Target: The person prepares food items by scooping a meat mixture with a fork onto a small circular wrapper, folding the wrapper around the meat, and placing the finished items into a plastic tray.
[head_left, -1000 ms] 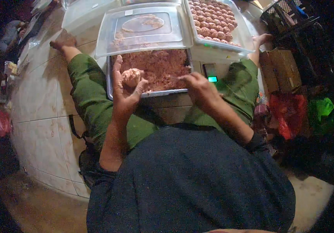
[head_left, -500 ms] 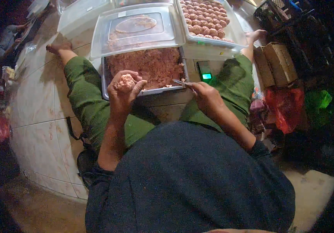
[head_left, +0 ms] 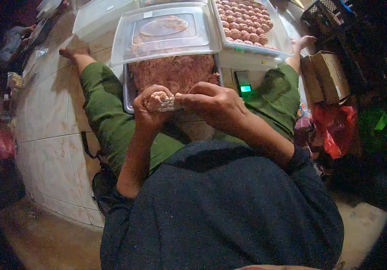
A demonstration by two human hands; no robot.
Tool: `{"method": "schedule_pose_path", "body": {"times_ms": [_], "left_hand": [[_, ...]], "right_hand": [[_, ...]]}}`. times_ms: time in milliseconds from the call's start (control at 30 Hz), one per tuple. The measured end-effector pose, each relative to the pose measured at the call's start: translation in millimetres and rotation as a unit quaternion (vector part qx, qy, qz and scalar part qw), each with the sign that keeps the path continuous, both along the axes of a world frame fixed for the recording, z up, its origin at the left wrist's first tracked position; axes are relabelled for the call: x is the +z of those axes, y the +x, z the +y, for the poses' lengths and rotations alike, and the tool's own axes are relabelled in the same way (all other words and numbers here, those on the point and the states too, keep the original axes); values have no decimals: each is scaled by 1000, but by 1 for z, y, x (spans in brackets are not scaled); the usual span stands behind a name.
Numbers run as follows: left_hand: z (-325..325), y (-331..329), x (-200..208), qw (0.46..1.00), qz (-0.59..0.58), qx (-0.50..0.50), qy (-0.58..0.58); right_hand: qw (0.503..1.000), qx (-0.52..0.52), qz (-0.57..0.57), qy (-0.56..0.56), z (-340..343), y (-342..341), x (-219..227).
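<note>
My left hand (head_left: 149,105) is closed around a lump of pinkish minced mixture (head_left: 157,97), held over the near edge of a grey tub (head_left: 128,101). My right hand (head_left: 216,102) pinches a small metal utensil (head_left: 168,105) whose pale, ridged end lies against the lump; whether it is a fork or a spoon is unclear. Reddish-brown minced mixture (head_left: 171,74) fills the tub. A clear plastic lid (head_left: 126,40) covers the tub's far part.
Rows of round minced balls (head_left: 244,22) sit in a translucent container (head_left: 278,49) at far right. Next to the tub lies a small device with a green screen (head_left: 245,88). My legs flank the tub. Cardboard boxes (head_left: 330,76) and a red plastic bag (head_left: 337,128) stand right.
My right hand has moved left from the tub's right side, bringing the utensil to the lump. My left hand still holds the lump and has turned slightly. The whole view has shifted a little.
</note>
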State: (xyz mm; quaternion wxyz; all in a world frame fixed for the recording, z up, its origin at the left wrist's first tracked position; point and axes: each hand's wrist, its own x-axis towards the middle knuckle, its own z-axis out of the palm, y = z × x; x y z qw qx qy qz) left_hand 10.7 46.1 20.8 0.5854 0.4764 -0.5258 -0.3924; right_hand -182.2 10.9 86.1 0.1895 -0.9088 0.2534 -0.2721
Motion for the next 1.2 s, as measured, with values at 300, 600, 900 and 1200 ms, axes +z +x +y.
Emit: {"method": "schedule_pose_path", "body": {"times_ms": [300, 600, 900, 1200], "left_hand": [[0, 7, -9, 993, -116, -6, -17], [-3, -3, 5, 998, 28, -57, 28], [-3, 8, -8, 996, -16, -85, 31], [0, 5, 1, 997, -8, -46, 63]], "right_hand": [[995, 10, -25, 96, -10, -1, -13], [928, -45, -137, 343, -14, -22, -32], [966, -20, -142, 214, -7, -3, -44], [999, -11, -40, -1, -10, 4, -17]]}}
